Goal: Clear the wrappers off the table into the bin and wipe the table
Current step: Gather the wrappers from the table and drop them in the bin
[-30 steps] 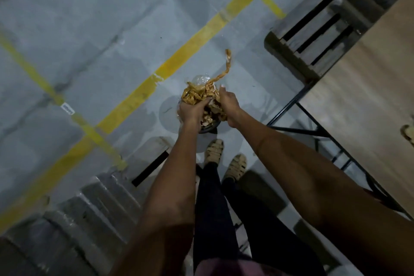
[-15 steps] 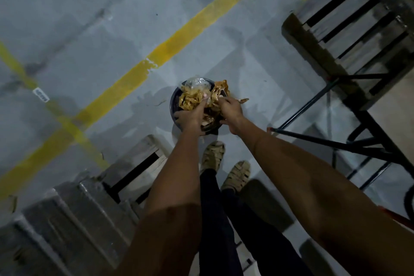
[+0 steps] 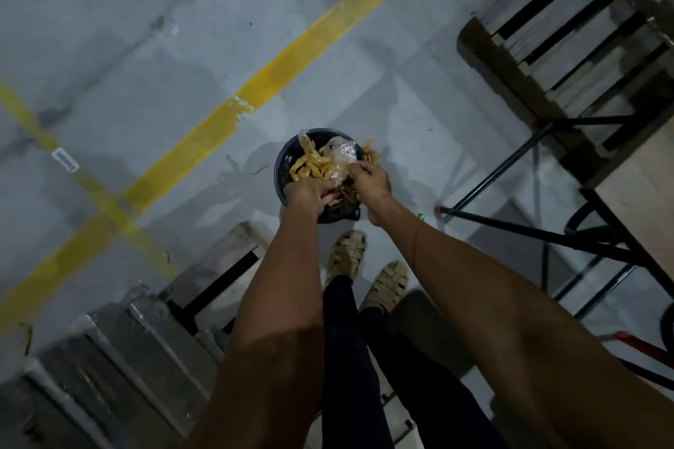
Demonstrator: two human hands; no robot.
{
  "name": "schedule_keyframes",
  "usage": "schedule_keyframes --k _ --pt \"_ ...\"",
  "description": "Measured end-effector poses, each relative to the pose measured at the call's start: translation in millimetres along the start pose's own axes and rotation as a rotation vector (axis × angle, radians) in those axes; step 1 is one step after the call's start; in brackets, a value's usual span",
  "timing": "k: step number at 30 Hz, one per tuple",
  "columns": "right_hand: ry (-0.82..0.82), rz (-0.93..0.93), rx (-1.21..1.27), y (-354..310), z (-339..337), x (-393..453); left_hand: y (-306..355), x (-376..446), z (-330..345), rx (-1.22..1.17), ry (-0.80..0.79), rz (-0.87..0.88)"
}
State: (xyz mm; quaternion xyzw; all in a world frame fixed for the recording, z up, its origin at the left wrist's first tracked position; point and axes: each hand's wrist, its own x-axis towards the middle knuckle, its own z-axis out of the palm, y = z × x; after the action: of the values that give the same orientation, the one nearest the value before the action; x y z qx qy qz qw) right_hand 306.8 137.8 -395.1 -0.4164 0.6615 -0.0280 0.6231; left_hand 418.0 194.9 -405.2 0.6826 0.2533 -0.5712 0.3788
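Observation:
A round dark bin [image 3: 282, 171] stands on the grey floor just ahead of my feet. A bundle of orange-yellow wrappers [image 3: 312, 162] with a clear plastic wrapper [image 3: 341, 155] lies in its mouth. My left hand [image 3: 310, 193] hovers over the bin's near side, fingers curled on the wrappers. To its right, my right hand [image 3: 370, 180] pinches the clear plastic and the orange strips over the bin. The bin's near rim is hidden by both hands.
The wooden table [image 3: 645, 193] on black metal legs [image 3: 510, 160] stands at the right. A slatted wooden bench [image 3: 569, 29] is at the upper right, another bench [image 3: 153, 332] at the lower left. Yellow floor lines [image 3: 233, 117] cross the concrete.
Both hands have lowered the wrapper bundle from above the bin into its mouth. The long orange strip that stuck up has dropped. The view has shifted away from the table.

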Motion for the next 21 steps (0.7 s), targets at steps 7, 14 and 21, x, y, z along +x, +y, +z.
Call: schedule_keyframes --k 7,14,21 --pt "-0.174 -0.153 -0.106 -4 -7 -11 -14 -14 17 -0.089 0.234 0.136" --pt "-0.075 -0.156 -0.293 -9 0 -1 -34 -14 22 -0.009 0.270 0.205" --pt "0.207 -0.016 -0.154 22 -23 27 -42 5 21 0.227 0.147 0.347"
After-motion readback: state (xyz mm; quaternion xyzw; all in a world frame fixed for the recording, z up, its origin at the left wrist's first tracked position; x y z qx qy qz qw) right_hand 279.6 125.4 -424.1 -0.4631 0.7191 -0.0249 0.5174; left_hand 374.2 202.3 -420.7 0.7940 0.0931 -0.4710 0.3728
